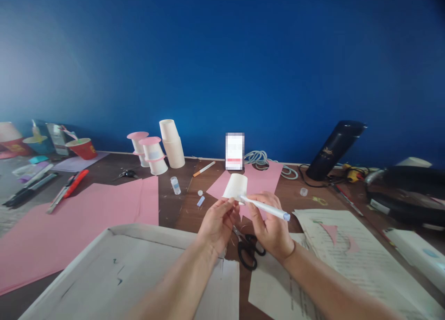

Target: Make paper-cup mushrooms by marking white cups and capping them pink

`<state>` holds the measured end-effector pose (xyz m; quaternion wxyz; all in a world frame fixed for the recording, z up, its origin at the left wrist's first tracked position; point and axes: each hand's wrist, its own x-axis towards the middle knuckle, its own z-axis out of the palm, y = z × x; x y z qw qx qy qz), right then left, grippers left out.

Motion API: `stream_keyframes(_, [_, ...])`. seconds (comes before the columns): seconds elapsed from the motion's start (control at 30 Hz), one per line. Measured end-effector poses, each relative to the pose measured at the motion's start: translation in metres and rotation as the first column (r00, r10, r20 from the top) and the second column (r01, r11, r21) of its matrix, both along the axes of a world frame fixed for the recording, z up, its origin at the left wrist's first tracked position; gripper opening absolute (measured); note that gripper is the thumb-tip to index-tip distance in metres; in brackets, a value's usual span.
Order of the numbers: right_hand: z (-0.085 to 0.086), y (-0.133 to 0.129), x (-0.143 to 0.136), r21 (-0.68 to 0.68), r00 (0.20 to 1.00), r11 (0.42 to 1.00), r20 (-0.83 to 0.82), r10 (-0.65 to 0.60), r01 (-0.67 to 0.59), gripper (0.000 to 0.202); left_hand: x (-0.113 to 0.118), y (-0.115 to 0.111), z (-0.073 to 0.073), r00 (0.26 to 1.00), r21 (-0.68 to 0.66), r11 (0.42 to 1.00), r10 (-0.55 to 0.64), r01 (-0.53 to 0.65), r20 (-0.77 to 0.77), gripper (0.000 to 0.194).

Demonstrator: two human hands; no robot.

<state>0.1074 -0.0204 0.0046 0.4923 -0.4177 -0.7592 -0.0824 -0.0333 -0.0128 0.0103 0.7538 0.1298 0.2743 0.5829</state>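
My left hand (219, 218) is closed on a white paper cup (236, 185), pinching it near its lower edge. A white pen (266, 208) with a pale blue end lies in the grip of my right hand (273, 225). Its far end meets the lower right edge of the cup; the tip itself is too small to make out. Below my hands lie black-handled scissors (247, 255), partly covered by them. Behind the cup a cut sheet of pink paper (266, 178) rests on the brown table (187, 208).
Paper cups with pink discs (152, 153) stand left of stacked white cups (173, 146). A phone (235, 150) leans near the blue wall. Right of it are a coiled cable (257, 158) and a dark bottle (333, 150). Printed sheets (368, 264) lie at right, large pink paper (104, 208) at left.
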Motion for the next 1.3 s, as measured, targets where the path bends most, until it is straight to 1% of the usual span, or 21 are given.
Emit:
stream_keyframes(0.27, [0.0012,-0.0020,-0.0011,0.023,1.000,1.000,0.006,0.007,-0.007,0.015,0.0011,-0.0011,-0.0004,0.998,0.039,0.999,-0.012,0.015,-0.062,0.008])
stream_keyframes(0.47, [0.0003,-0.0001,-0.0002,0.058,1.000,0.998,0.027,-0.010,0.008,0.018,0.0017,-0.0004,-0.0033,0.995,0.083,0.996,-0.021,0.030,-0.101,0.014])
stream_keyframes(0.63, [-0.0006,0.0000,0.0015,0.034,1.000,0.999,0.027,-0.004,0.004,0.018,0.0022,0.0004,-0.0037,0.993,0.089,0.995,-0.026,0.036,-0.112,0.013])
stream_keyframes(0.83, [-0.0003,-0.0004,0.0008,0.040,0.999,0.999,0.031,0.011,-0.012,0.018,0.0022,-0.0015,-0.0025,0.991,0.095,0.994,-0.036,0.048,-0.126,0.013])
stream_keyframes(1.07, [0.0028,-0.0027,-0.0017,0.006,0.999,1.000,-0.049,0.005,-0.005,0.017,0.0024,-0.0017,-0.0023,0.988,0.124,0.991,-0.030,0.049,-0.150,0.015])
stream_keyframes(1.3, [0.0044,-0.0025,-0.0030,0.018,0.999,1.000,-0.045,0.002,-0.001,0.015,0.0047,-0.0026,-0.0015,0.985,0.133,0.990,-0.033,0.056,-0.171,0.018])
